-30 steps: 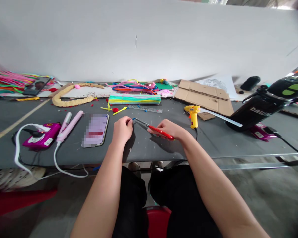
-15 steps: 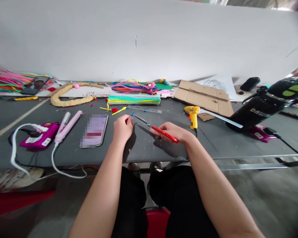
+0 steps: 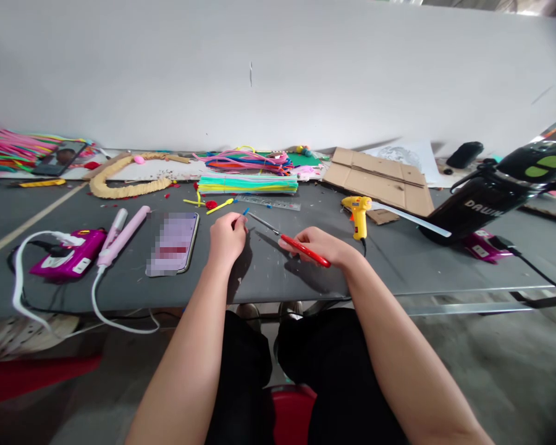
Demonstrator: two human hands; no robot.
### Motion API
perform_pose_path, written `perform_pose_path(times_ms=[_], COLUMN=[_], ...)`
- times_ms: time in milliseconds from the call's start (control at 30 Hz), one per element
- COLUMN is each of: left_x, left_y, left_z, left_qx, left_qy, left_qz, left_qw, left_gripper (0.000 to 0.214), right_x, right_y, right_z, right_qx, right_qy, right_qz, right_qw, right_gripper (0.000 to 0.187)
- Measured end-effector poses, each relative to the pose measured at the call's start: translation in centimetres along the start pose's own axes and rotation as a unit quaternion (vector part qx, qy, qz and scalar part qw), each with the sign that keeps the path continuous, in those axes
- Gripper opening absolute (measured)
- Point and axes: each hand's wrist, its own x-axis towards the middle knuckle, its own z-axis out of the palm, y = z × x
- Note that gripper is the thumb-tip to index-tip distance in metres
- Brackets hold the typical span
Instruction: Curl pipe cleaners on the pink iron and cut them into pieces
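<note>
Pinched in my left hand (image 3: 229, 235) is a small blue piece, probably pipe cleaner (image 3: 245, 211), whose tip pokes out above the fingers. My right hand (image 3: 317, 244) is closed around the red handles of a pair of scissors (image 3: 304, 250). The blades look closed and point up and left, their tip just right of the blue piece. Beyond my left hand lie a yellow twisted piece (image 3: 220, 206), a small red piece (image 3: 211, 204) and a clear ruler (image 3: 271, 203).
Behind are bundled green and yellow pipe cleaners (image 3: 248, 184) and cardboard (image 3: 380, 179). A yellow glue gun (image 3: 359, 216) and black bottle (image 3: 486, 191) stand right. Left are a phone (image 3: 173, 244), a pink hair straightener (image 3: 124, 238), a purple power strip (image 3: 69, 254) and a beige curved form (image 3: 102, 185).
The view has shifted slightly. A little more of the blue piece shows above my left fingers. Both hands keep nearly the same pose.
</note>
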Motion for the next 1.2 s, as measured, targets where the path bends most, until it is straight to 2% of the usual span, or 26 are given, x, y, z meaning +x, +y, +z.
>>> perform_pose_path(times_ms=[1200], left_x=[-0.02], left_y=[0.54], left_z=[0.45], left_qx=[0.006], left_qy=[-0.045], left_qz=[0.017], left_qw=[0.999], left_gripper=[0.026], right_x=[-0.15], right_y=[-0.52], right_z=[0.42], right_qx=[-0.027], right_qy=[0.028], right_qz=[-0.019], right_qw=[0.999], right_gripper=[0.063])
